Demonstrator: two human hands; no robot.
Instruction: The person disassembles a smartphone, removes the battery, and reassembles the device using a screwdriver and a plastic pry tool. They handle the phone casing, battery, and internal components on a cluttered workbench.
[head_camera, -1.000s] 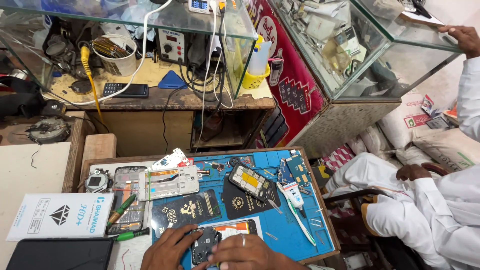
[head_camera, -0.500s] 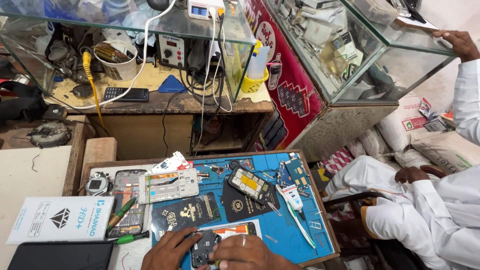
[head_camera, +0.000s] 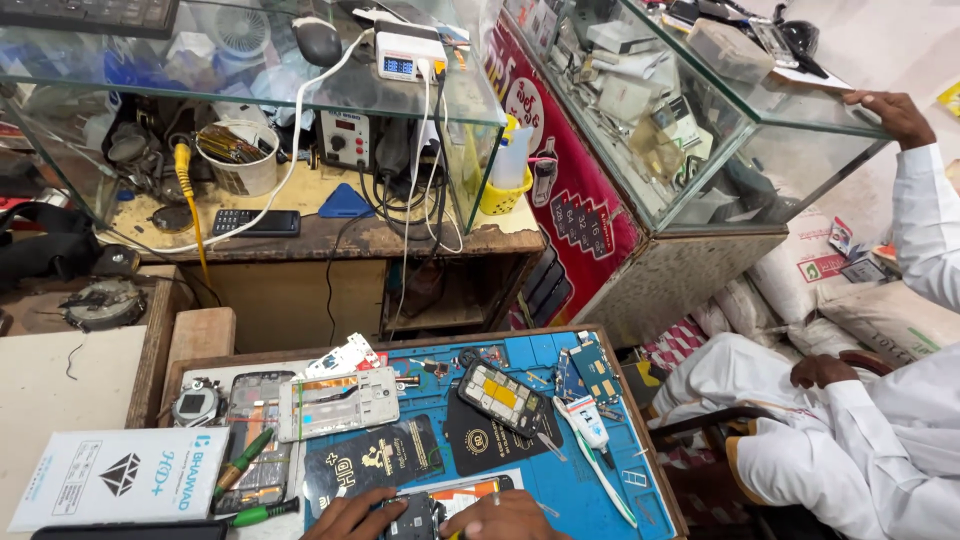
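Note:
At the bottom edge, my left hand (head_camera: 352, 515) and my right hand (head_camera: 505, 517) both rest on a small opened phone (head_camera: 413, 515) lying on the blue work mat (head_camera: 560, 480). The fingers of both hands curl around the phone's sides. Just beyond my hands lie a black card sleeve (head_camera: 370, 462), a white phone frame (head_camera: 338, 403) and another opened phone with a yellow battery (head_camera: 503, 395). Most of both hands is cut off by the frame.
Green screwdrivers (head_camera: 243, 462), a bare phone chassis (head_camera: 252, 435) and a white box (head_camera: 120, 487) lie left. White tweezers (head_camera: 598, 470) lie right. Behind stands a wooden bench (head_camera: 330, 235) with cables under glass cases. A person in white (head_camera: 860, 440) sits at the right.
The view has tilted slightly downward and my hands have stayed on the phone at the bottom edge. The seated person's hands have hardly moved.

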